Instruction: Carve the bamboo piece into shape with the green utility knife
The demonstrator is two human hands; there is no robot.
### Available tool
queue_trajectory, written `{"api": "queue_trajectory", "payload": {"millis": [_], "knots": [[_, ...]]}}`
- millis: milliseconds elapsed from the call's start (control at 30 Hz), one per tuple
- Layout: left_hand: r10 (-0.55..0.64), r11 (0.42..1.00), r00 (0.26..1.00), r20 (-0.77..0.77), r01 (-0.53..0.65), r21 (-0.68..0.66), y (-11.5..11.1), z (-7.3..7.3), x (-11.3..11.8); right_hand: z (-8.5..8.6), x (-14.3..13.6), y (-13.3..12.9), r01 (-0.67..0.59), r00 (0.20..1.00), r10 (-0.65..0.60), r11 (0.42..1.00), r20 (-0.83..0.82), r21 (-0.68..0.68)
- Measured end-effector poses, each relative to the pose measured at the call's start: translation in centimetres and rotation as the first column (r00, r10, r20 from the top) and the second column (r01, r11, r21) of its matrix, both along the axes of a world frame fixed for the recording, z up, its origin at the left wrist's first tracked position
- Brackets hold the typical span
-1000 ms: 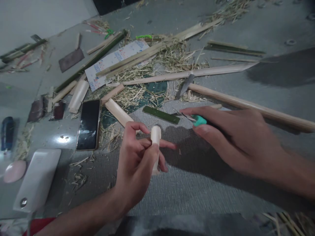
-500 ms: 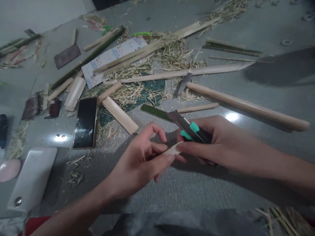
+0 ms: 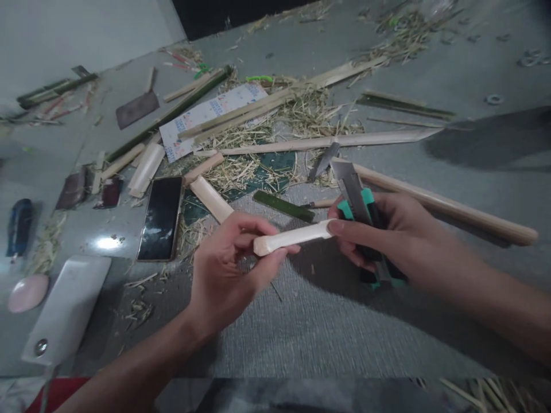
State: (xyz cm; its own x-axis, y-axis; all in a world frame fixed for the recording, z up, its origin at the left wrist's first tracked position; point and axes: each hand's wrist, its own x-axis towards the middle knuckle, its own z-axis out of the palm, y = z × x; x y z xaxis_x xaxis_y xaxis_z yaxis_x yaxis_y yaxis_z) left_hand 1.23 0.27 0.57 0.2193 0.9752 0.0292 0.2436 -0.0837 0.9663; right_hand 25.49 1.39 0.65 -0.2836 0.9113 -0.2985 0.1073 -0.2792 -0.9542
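Between my two hands lies a short pale bamboo strip (image 3: pixel 295 236), its near end blunt and a notch showing toward its right end. My left hand (image 3: pixel 235 264) pinches the left end with thumb and fingers. With thumb and forefinger, my right hand (image 3: pixel 383 229) holds the other end, and its palm also grips a black and teal utility knife (image 3: pixel 353 192) whose wide blade points up and away. Just beyond the strip, a green bamboo slat (image 3: pixel 284 206) lies on the grey mat (image 3: pixel 327 332). A thin wooden-handled tool (image 3: pixel 322 203) is partly hidden behind my right hand.
A hammer (image 3: pixel 447 201) lies behind my right hand. Bamboo shavings (image 3: pixel 235 172) cover a green cutting mat (image 3: pixel 275 163). Left of them are a phone (image 3: pixel 160 218), a white power bank-like slab (image 3: pixel 69 310) and a pink rounded object (image 3: pixel 28 293). Long bamboo strips (image 3: pixel 318 140) stretch across the back.
The bamboo strip has turned to lie lengthwise between my hands, showing more of its length. My hands have moved apart, and the knife blade has swung more upright. The view has shifted slightly.
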Motion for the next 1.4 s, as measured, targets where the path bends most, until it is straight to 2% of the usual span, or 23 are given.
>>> {"api": "queue_trajectory", "payload": {"millis": [167,233,333,500,633,767,867,933,1033,1200,1300,1400], "knots": [[0.045,0.999,0.988,0.150,-0.049,0.021,0.1,-0.7,-0.1,-0.1,-0.1,0.0,0.002,1.000,-0.002,1.000,-0.015,-0.009],[0.074,0.997,0.967,0.242,-0.067,-0.038,0.3,-1.0,0.0,-0.2,-0.1,-0.2,-0.015,1.000,0.015,1.000,0.002,-0.003],[0.111,0.979,0.939,0.326,-0.047,-0.196,0.3,-1.2,0.4,-0.4,-0.3,-0.8,-0.058,0.998,0.058,0.998,0.006,-0.035],[0.040,0.929,0.958,0.284,0.069,-0.364,-0.6,-0.6,1.5,-0.5,-0.9,-1.6,-0.104,0.995,0.103,0.994,-0.011,-0.023],[-0.032,0.911,0.965,0.259,0.134,-0.390,-1.3,-0.2,1.8,-0.2,-1.4,-1.6,-0.114,0.993,0.115,0.992,-0.013,0.050],[0.056,0.912,0.943,0.327,0.084,-0.401,-1.2,-0.5,1.9,0.1,-1.1,-1.4,-0.164,0.986,0.164,0.983,0.007,0.088],[0.115,0.902,0.911,0.397,0.072,-0.425,-0.9,-0.6,1.7,0.4,-0.4,-1.1,-0.172,0.981,0.150,0.968,0.124,0.186],[0.116,0.891,0.899,0.422,0.093,-0.444,-0.8,-0.6,1.5,0.6,0.1,-0.7,-0.198,0.958,0.120,0.934,0.261,0.297],[0.113,0.879,0.872,0.476,0.136,-0.458,-0.6,-0.6,1.1,0.8,0.9,-0.4,-0.307,0.898,0.100,0.840,0.428,0.448],[0.054,0.853,0.812,0.582,0.265,-0.449,-0.5,-0.8,0.8,0.1,1.4,-0.4,-0.497,0.824,0.193,0.697,0.533,0.517],[0.039,0.855,0.769,0.638,0.305,-0.420,-0.6,-1.0,0.8,-0.4,1.3,-0.5,-0.532,0.807,0.197,0.653,0.557,0.539],[0.049,0.858,0.748,0.662,0.307,-0.411,-0.6,-1.0,0.8,-0.6,1.2,-0.6,-0.534,0.803,0.180,0.642,0.569,0.550]]}}
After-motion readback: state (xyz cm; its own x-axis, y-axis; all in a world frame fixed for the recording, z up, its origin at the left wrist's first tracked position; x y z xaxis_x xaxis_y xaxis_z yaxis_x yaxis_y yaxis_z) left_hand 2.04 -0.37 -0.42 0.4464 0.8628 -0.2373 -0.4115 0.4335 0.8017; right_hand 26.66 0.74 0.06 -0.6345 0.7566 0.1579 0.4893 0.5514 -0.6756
